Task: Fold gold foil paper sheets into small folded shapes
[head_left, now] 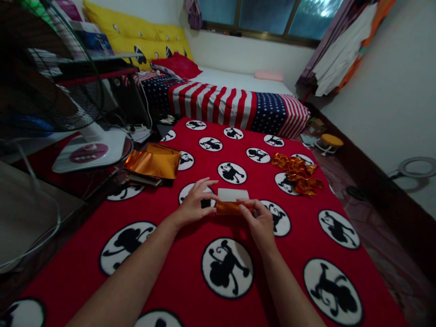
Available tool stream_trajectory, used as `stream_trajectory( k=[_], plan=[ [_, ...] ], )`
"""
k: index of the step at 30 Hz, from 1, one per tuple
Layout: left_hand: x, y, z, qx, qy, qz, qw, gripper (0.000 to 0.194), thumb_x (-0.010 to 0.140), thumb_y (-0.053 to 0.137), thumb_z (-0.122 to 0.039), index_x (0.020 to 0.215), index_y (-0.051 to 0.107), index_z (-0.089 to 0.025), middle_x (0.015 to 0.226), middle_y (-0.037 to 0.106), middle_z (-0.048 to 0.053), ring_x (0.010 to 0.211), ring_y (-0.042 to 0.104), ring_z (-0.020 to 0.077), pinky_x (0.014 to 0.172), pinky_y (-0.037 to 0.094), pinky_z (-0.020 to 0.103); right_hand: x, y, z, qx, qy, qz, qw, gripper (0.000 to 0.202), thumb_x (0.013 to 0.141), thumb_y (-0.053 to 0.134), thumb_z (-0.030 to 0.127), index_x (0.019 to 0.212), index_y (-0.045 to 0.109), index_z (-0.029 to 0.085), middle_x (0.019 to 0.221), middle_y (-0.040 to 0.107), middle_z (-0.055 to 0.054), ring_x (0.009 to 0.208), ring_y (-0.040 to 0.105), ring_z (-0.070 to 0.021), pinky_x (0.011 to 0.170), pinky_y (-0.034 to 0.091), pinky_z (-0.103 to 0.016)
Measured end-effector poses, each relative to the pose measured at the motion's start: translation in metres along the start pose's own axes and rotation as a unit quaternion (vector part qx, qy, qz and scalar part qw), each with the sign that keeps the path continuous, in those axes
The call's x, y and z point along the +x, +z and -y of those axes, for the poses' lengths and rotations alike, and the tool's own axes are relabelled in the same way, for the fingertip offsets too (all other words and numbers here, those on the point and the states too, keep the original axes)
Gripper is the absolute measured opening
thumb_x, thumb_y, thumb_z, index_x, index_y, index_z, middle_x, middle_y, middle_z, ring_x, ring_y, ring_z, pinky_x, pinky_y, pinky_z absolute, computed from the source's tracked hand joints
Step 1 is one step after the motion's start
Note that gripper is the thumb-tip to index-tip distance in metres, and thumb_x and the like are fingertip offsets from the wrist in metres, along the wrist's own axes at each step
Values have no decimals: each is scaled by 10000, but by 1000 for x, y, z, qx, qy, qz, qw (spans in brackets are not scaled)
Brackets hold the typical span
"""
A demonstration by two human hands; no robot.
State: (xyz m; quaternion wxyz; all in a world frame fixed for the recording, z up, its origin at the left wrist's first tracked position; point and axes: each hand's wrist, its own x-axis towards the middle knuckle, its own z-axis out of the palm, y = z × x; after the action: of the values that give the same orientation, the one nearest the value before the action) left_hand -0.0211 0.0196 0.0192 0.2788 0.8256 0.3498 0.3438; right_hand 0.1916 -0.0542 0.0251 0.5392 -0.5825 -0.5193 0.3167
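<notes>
A narrow folded strip of shiny orange foil lies level between my two hands, above the red cloth. Just behind it shows a pale white piece. My left hand has its thumb and index finger at the strip's left end, the other fingers spread. With thumb and fingers my right hand pinches the right end. To the left sits a stack of orange foil sheets. Several twisted orange foil pieces lie on the cloth at the right.
The red cloth with black monkey figures in white circles covers the surface. A fan base stands at the left. Behind is a bed with a striped, starred cover. A yellow stool is on the floor at the right.
</notes>
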Motion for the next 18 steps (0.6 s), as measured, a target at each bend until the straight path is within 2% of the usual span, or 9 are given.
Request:
stream_trajectory(
  k=[2, 4, 6, 8, 9, 11, 13, 15, 18],
  plan=[
    [5, -1, -15, -73, -11, -9, 997, 50, 775, 679, -211, 762, 727, -201, 1284, 617, 67, 1282, 460, 269, 1099, 332, 443, 8, -5, 17, 54, 47, -5, 997, 219, 805, 648, 401, 768, 636, 185, 703, 646, 2, 673, 577, -157, 638, 444, -261],
    [10, -1, -28, -167, -68, -20, 983, 161, 828, 634, -305, 804, 710, -164, 1087, 702, 94, 1063, 617, 236, 976, 448, 375, 16, -9, 32, 97, 76, -26, 992, 254, 761, 692, 419, 731, 632, 174, 636, 601, 27, 608, 538, -125, 585, 415, -229],
    [12, 0, -38, -252, -120, -30, 960, 356, 873, 552, -456, 842, 706, -136, 915, 726, 94, 909, 663, 220, 867, 497, 333, 22, -10, 42, 136, 110, -45, 983, 275, 719, 720, 427, 727, 640, 164, 642, 615, 23, 606, 543, -119, 572, 412, -217],
    [12, 2, -43, -341, -135, -9, 930, 529, 870, 478, -590, 963, 699, -118, 916, 724, 107, 892, 672, 225, 824, 511, 318, 27, -9, 45, 158, 140, -64, 975, 294, 691, 734, 436, 743, 652, 158, 661, 639, 13, 610, 559, -123, 562, 420, -216],
    [11, 3, -45, -370, -135, 7, 919, 572, 835, 513, -624, 1033, 685, -116, 953, 722, 113, 907, 672, 232, 814, 514, 312, 28, -7, 45, 164, 150, -70, 972, 304, 678, 742, 439, 750, 656, 157, 663, 645, 10, 607, 565, -127, 558, 425, -218],
    [10, 7, -47, -382, -143, 29, 913, 588, 736, 670, -586, 1095, 666, -121, 993, 719, 112, 901, 674, 234, 786, 513, 291, 30, -4, 43, 175, 162, -70, 969, 319, 650, 762, 443, 750, 659, 159, 650, 646, 12, 594, 571, -133, 551, 435, -225],
    [11, 11, -49, -364, -177, 26, 914, 500, 682, 761, -479, 1020, 694, -116, 930, 728, 97, 839, 676, 216, 741, 507, 267, 30, -2, 41, 189, 163, -61, 966, 325, 641, 771, 455, 738, 658, 166, 638, 646, 13, 587, 577, -139, 554, 446, -234],
    [15, 13, -50, -369, -224, -2, 902, 403, 688, 758, -435, 917, 712, -107, 825, 726, 75, 745, 665, 186, 665, 491, 243, 31, -2, 41, 201, 161, -47, 965, 332, 678, 744, 487, 743, 661, 173, 653, 658, 6, 600, 592, -148, 570, 460, -245],
    [23, 13, -51, -403, -291, -48, 866, 392, 654, 767, -436, 856, 699, -107, 681, 688, 29, 576, 606, 128, 527, 428, 200, 32, -5, 40, 212, 155, -40, 964, 346, 730, 705, 512, 816, 665, 179, 716, 682, -7, 654, 622, -159, 604, 477, -253]
  ],
)
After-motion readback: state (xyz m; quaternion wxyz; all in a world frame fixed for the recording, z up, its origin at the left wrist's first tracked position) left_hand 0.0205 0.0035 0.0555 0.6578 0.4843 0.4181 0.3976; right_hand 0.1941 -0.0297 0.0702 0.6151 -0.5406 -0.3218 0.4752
